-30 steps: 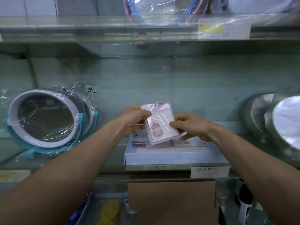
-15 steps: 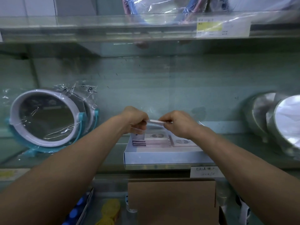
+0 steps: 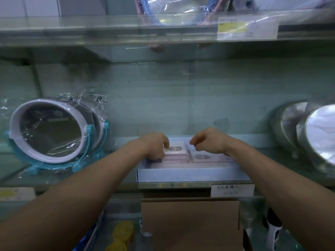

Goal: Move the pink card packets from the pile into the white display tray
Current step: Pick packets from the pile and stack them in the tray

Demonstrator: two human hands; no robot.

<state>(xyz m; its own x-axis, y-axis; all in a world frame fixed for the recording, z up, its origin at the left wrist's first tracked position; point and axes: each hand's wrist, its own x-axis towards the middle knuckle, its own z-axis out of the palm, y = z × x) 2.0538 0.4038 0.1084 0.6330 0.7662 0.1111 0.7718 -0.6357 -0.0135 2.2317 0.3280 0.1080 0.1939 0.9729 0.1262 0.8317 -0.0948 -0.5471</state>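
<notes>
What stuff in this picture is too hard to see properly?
Head view:
- Writing on the price label: too small, blurred.
- Count of pink card packets: left hand covers the left stack's end.
- Inside the cardboard box: its front hides it.
- The top-shelf goods: cut off by the upper edge.

A pale green back wall (image 3: 181, 105) is seen behind a glass shelf (image 3: 21, 179). Wrapped round mirrors (image 3: 45, 131) are stood at that shelf's left end, and a cardboard box (image 3: 190, 223) is kept below it.
</notes>
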